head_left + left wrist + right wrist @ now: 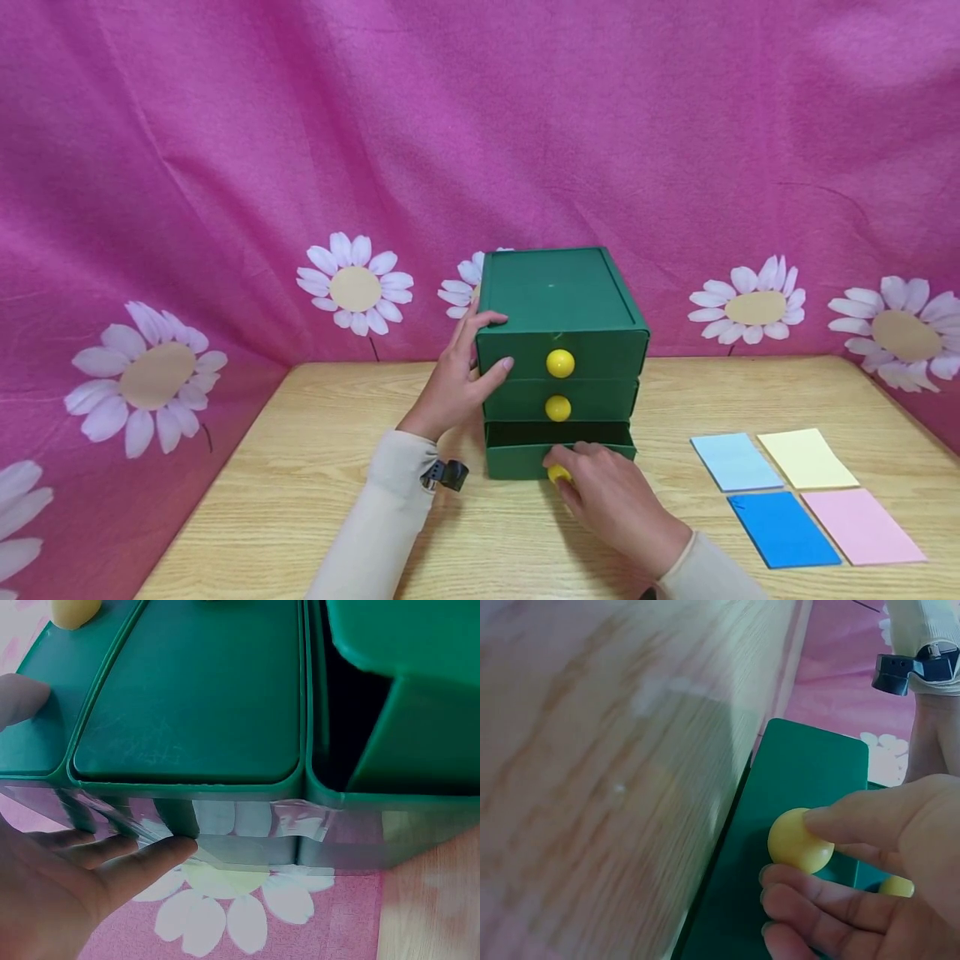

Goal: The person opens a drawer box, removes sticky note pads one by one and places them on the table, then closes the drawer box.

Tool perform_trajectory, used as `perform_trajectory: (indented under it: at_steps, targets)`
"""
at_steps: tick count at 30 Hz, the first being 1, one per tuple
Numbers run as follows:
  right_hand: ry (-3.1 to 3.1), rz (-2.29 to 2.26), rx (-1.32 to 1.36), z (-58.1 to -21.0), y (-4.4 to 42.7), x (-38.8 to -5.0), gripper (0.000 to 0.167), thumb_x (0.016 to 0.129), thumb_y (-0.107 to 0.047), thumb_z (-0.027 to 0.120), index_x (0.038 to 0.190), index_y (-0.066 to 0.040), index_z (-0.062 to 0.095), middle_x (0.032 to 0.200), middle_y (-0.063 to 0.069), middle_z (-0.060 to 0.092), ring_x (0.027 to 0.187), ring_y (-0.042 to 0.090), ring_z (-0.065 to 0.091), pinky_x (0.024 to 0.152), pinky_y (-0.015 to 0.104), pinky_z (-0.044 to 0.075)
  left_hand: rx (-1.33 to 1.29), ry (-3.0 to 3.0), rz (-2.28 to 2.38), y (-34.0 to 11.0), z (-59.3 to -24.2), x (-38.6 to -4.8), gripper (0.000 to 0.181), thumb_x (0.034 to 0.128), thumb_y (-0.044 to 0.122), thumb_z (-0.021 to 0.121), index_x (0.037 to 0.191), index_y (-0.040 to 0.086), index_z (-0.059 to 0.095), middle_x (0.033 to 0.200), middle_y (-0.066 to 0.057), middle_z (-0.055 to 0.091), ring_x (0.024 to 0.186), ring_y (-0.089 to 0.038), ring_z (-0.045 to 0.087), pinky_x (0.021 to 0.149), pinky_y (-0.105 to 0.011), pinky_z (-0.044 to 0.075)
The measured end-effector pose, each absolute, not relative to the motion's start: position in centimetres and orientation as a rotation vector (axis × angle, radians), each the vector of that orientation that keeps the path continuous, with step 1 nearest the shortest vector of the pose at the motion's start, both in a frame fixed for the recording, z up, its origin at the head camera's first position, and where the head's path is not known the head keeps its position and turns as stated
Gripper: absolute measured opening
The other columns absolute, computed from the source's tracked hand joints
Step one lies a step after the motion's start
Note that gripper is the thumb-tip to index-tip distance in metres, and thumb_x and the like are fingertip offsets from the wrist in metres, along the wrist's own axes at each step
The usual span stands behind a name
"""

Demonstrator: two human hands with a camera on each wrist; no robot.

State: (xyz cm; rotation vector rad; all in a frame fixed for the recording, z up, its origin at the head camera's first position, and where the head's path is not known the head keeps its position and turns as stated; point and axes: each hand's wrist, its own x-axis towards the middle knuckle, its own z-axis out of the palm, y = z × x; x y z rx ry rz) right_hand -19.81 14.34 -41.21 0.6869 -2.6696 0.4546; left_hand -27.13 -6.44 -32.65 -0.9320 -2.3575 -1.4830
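Note:
A green desktop drawer unit (558, 287) with three drawers, each with a round yellow knob, stands on the wooden table. Its bottom drawer (517, 461) is pulled partway out, dark inside; the upper two are closed. My right hand (618, 504) pinches the bottom drawer's yellow knob (799, 840) between thumb and fingers. At the unit's left side, my left hand (453, 379) steadies it: the thumb lies on the top drawer's front, one finger reaches over the top edge, and the others press the side (247, 851) nearly straight.
Flat paper pads lie on the table (315, 500) to the right: light blue (737, 462), pale yellow (807, 458), blue (783, 529) and pink (864, 526). A pink cloth (480, 125) with white daisies hangs behind and along the sides.

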Motion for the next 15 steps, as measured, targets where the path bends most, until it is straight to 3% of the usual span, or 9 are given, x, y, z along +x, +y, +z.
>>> perform_trajectory:
  at_steps: [15]
  targets:
    - [-2.674, 0.493, 0.659, -41.46, 14.46, -20.19, 0.02, 0.08, -0.007, 0.077, 0.092, -0.02, 0.068, 0.074, -0.01, 0.056, 0.065, 0.006, 0.049, 0.053, 0.021, 0.044, -0.939, -2.343, -1.488, -6.34, -32.64, -27.23, 0.051, 0.0951, 0.012, 0.06, 0.14, 0.017, 0.037, 0.162, -0.002, 0.0, 0.146, -0.028, 0.012, 0.098, -0.06, 0.04]
